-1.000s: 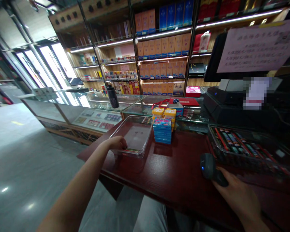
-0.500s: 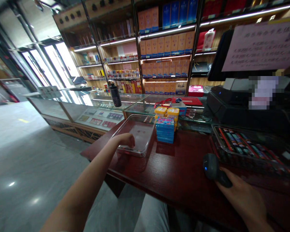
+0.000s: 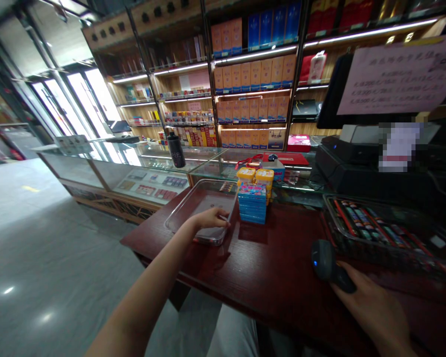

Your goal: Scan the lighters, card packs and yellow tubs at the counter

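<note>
My left hand (image 3: pixel 209 218) reaches across the dark red wooden counter (image 3: pixel 271 267) and rests over the near right corner of an empty clear plastic tray (image 3: pixel 193 203), fingers loosely curled on its rim. Just right of the tray stands a stack of blue boxes (image 3: pixel 251 203) with yellow tubs (image 3: pixel 255 176) behind it. My right hand (image 3: pixel 371 307) lies at the lower right, closed on the handle of a black barcode scanner (image 3: pixel 325 263) that rests on the counter.
A black tray of colourful lighters (image 3: pixel 379 225) sits at the right. Behind it are a register and a monitor with a pink paper notice (image 3: pixel 401 74). Glass display cases (image 3: pixel 148 168) with a dark bottle (image 3: pixel 176 149) run left; stocked shelves (image 3: pixel 252 79) fill the back wall.
The clear tray has been lowered from a tilt to lie flat on the counter. My left hand has slid right along its near rim. My right hand stays on the scanner.
</note>
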`<state>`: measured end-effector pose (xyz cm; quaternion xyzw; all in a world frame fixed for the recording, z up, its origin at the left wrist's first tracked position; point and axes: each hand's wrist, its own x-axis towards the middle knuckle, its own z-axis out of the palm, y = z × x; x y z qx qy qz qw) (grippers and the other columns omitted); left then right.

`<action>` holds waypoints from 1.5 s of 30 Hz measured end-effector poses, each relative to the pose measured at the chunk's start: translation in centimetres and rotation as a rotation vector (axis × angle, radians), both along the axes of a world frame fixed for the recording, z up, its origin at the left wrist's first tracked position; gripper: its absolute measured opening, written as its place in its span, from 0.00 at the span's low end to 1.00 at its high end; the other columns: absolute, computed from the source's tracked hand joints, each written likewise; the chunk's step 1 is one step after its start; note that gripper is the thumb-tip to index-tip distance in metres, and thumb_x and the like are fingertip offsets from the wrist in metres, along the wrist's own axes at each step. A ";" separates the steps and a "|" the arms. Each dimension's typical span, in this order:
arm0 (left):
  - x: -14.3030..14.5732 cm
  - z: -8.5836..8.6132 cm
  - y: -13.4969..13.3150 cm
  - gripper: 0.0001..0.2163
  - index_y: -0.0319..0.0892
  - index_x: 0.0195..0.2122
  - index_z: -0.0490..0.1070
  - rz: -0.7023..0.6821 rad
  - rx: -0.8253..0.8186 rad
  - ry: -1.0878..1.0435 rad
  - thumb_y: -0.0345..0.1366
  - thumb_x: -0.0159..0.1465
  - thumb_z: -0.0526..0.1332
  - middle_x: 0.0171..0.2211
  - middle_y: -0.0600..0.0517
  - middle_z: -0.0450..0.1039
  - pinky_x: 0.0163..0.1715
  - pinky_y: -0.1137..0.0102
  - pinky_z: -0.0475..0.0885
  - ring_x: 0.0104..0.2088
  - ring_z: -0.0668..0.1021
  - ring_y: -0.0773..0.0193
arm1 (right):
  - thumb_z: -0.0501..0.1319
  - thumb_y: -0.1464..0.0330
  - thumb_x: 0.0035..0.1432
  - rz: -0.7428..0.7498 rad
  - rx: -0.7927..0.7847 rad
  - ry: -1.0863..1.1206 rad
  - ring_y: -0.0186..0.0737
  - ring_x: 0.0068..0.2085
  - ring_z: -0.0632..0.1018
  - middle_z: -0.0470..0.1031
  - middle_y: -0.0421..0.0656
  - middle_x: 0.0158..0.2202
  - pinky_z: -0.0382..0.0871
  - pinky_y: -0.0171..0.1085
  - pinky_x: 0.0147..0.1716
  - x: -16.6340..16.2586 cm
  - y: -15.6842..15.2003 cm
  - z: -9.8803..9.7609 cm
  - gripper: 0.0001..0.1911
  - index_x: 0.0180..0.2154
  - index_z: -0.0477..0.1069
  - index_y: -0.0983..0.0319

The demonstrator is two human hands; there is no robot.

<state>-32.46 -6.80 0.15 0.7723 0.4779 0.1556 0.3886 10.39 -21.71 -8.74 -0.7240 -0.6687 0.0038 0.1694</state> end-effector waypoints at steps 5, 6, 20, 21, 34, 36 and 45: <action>0.3 0.0 0.3 0.18 0.38 0.43 0.76 0.008 -0.005 0.018 0.37 0.51 0.64 0.34 0.53 0.78 0.33 0.75 0.68 0.33 0.76 0.64 | 0.45 0.50 0.60 0.025 0.029 0.001 0.48 0.38 0.80 0.78 0.42 0.46 0.69 0.43 0.31 -0.2 0.0 0.2 0.26 0.52 0.66 0.53; 0.4 0.0 0.4 0.18 0.38 0.43 0.76 0.011 -0.010 0.010 0.36 0.51 0.64 0.35 0.53 0.78 0.33 0.75 0.68 0.34 0.77 0.63 | 0.45 0.49 0.60 0.008 0.022 0.014 0.48 0.38 0.80 0.78 0.42 0.45 0.70 0.43 0.31 -0.3 -0.1 0.4 0.25 0.52 0.66 0.52; 1.2 0.4 0.3 0.21 0.37 0.47 0.74 -0.028 -0.055 -0.031 0.35 0.51 0.63 0.36 0.53 0.78 0.36 0.73 0.69 0.35 0.77 0.62 | 0.45 0.51 0.60 0.000 0.069 -0.002 0.48 0.36 0.80 0.78 0.43 0.42 0.69 0.43 0.31 -0.8 0.0 0.5 0.24 0.51 0.67 0.53; 1.3 0.3 0.4 0.21 0.37 0.47 0.74 -0.027 -0.050 -0.028 0.35 0.51 0.63 0.37 0.53 0.78 0.37 0.73 0.69 0.36 0.77 0.62 | 0.45 0.52 0.60 0.007 0.076 0.000 0.48 0.37 0.80 0.78 0.42 0.44 0.69 0.44 0.31 -0.8 0.0 0.5 0.24 0.51 0.66 0.54; 1.8 0.5 0.0 0.29 0.41 0.56 0.66 0.001 -0.045 -0.157 0.39 0.53 0.65 0.51 0.48 0.72 0.45 0.68 0.70 0.45 0.75 0.60 | 0.47 0.55 0.61 -0.022 0.134 -0.032 0.47 0.37 0.80 0.78 0.42 0.44 0.69 0.42 0.30 -1.5 -0.2 1.0 0.21 0.50 0.66 0.53; 1.8 0.6 0.0 0.30 0.42 0.57 0.64 -0.009 -0.064 -0.173 0.40 0.53 0.65 0.51 0.48 0.72 0.45 0.68 0.70 0.45 0.75 0.60 | 0.48 0.55 0.60 -0.016 0.146 -0.043 0.47 0.37 0.80 0.78 0.42 0.44 0.69 0.42 0.30 -1.4 -0.1 0.8 0.21 0.50 0.67 0.54; 2.3 1.2 0.0 0.32 0.39 0.56 0.65 0.047 0.014 -0.152 0.43 0.51 0.67 0.52 0.45 0.71 0.46 0.64 0.71 0.48 0.74 0.55 | 0.49 0.57 0.61 0.007 0.182 -0.066 0.44 0.36 0.80 0.78 0.41 0.42 0.69 0.41 0.30 -1.1 0.1 0.5 0.19 0.50 0.66 0.55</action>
